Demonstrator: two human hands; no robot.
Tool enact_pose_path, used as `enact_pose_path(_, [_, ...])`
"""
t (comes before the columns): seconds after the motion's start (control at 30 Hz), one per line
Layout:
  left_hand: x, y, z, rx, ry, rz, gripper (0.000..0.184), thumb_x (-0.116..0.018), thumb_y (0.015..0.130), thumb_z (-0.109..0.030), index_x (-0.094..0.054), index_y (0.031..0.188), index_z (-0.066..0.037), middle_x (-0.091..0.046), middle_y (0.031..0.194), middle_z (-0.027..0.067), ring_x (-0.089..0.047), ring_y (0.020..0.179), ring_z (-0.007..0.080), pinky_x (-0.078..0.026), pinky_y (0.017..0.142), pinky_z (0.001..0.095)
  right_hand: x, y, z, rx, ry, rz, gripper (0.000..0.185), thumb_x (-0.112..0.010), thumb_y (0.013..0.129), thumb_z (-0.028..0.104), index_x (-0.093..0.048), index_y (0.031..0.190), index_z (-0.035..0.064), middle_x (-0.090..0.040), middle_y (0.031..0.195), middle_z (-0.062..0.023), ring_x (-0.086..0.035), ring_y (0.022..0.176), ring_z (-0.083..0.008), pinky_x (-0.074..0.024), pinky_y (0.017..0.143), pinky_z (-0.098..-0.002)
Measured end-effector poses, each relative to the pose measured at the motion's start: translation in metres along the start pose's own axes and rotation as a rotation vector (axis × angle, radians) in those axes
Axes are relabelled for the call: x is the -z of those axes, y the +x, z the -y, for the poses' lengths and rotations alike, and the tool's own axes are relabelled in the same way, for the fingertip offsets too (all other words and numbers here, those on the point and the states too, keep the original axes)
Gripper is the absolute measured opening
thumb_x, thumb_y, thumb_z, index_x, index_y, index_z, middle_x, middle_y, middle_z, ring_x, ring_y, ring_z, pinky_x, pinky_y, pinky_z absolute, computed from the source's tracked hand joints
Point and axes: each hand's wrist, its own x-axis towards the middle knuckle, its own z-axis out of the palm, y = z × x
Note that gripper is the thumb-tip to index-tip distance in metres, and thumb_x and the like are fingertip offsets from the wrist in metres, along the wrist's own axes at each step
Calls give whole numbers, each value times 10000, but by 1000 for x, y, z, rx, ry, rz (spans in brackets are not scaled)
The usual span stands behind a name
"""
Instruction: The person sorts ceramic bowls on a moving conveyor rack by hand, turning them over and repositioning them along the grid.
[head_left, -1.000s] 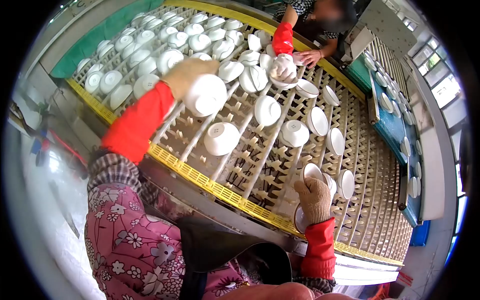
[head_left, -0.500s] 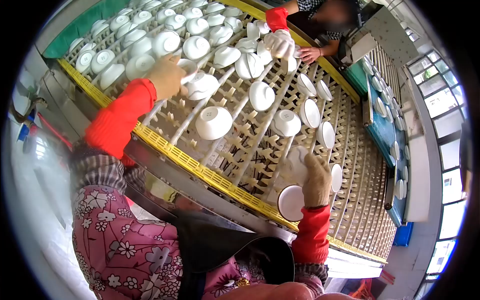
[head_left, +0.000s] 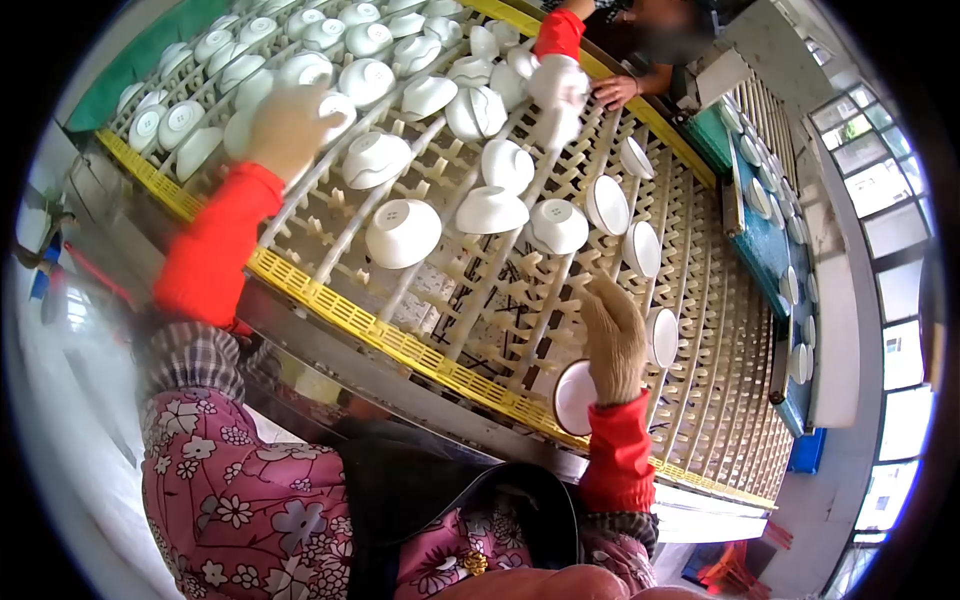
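My left hand (head_left: pixel 288 130), in a tan glove, reaches over the upper left of the slatted rack. Its blurred fingers and thumb are around a white bowl (head_left: pixel 340 108). Just to the right lies an upturned white bowl (head_left: pixel 376 160). My right hand (head_left: pixel 612 335), gloved in tan, is over the rack with its fingers stretched out, holding nothing I can see. Beside its wrist a dark-rimmed white bowl (head_left: pixel 574 398) stands on edge, partly hidden. Another rimmed bowl (head_left: pixel 661 337) stands to its right. Several upturned bowls (head_left: pixel 403 233) lie between my hands.
Across the rack, a co-worker's white-gloved hand (head_left: pixel 557 90) is over the bowls, and their bare hand (head_left: pixel 618 92) rests by the far edge. A yellow perforated rail (head_left: pixel 360 325) runs along my side. A blue-green belt (head_left: pixel 765 250) carries several bowls at right.
My left hand has shifted left with the bowl. The bowl at my right hand is gone from there, and its fingers are now extended. Another upturned bowl shows mid-rack. The co-worker's gloved hand has moved.
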Motion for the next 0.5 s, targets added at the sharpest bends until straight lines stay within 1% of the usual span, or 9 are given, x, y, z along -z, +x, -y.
enact_pose_path(0.07, [11,4,-73,-112,-174,92,657,-892,927,-364,-725,1466,-28,-805,1148,202,-725,1148,390,-568,1042,512,27,-21,-13,34,-95,19,418,-809,1019,101,-725,1404,-36,-714,1019,-92,-676,899,-174,-570,812,-334])
enact_pose_path(0.1, [-6,3,-92,-255,-279,156,651,-875,969,-369,-724,1501,-25,-769,1368,210,-675,1331,406,-509,1198,499,30,-35,-21,114,-107,30,459,-834,1004,108,-715,1425,-29,-735,1057,-110,-707,945,-204,-588,835,-347])
enact_pose_path(0.13, [26,10,-144,-229,-350,323,660,-901,925,-343,-729,1459,3,-775,1277,189,-683,1275,390,-511,1192,482,30,-49,-33,195,-119,42,501,-859,989,115,-705,1446,-21,-755,1095,-129,-738,991,-234,-607,859,-360])
enact_pose_path(0.2, [-7,16,-196,-484,-445,270,630,-942,821,-294,-742,1323,29,-738,1113,159,-694,1133,331,-534,1135,441,34,-69,-31,292,-213,193,711,-943,921,265,-656,1516,2,-730,1404,-223,-731,1312,-379,-628,1037,-464])
enact_pose_path(0.27, [-25,22,-255,-660,-446,201,714,-944,826,-472,-744,1317,7,-754,1141,125,-688,1129,280,-505,1150,437,31,-70,23,358,-769,318,895,-978,804,392,-625,1515,-20,-632,1542,-291,-641,1388,-501,-573,1129,-555])
enact_pose_path(0.33, [-49,31,-315,-759,-289,257,737,-918,833,-588,-748,1311,-53,-752,1154,45,-656,1130,208,-478,1130,355,34,-70,14,344,-745,334,1004,-992,729,481,-626,1521,-15,-611,1543,-298,-593,1421,-526,-508,1184,-613])
enact_pose_path(0.4, [-72,38,-361,-805,13,308,611,-758,983,-656,-792,1247,-105,-774,1154,54,-702,1157,216,-459,1162,359,36,-71,12,372,-779,368,1066,-996,688,541,-625,1520,-13,-600,1543,-292,-553,1457,-526,-456,1221,-650])
enact_pose_path(0.47, [-68,58,-398,-671,206,719,641,-644,1065,-705,-812,1364,-163,-836,1295,82,-730,1313,211,-435,1230,400,39,-71,17,464,-870,422,1081,-991,679,572,-625,1511,-13,-597,1540,-273,-521,1494,-500,-416,1239,-665])
enact_pose_path(0.5, [-85,62,-404,-676,227,704,634,-635,1074,-699,-816,1378,-173,-835,1313,97,-738,1322,225,-454,1225,410,40,-73,2,552,-803,421,1101,-976,655,627,-632,1484,-9,-614,1507,-250,-500,1505,-480,-367,1251,-687])
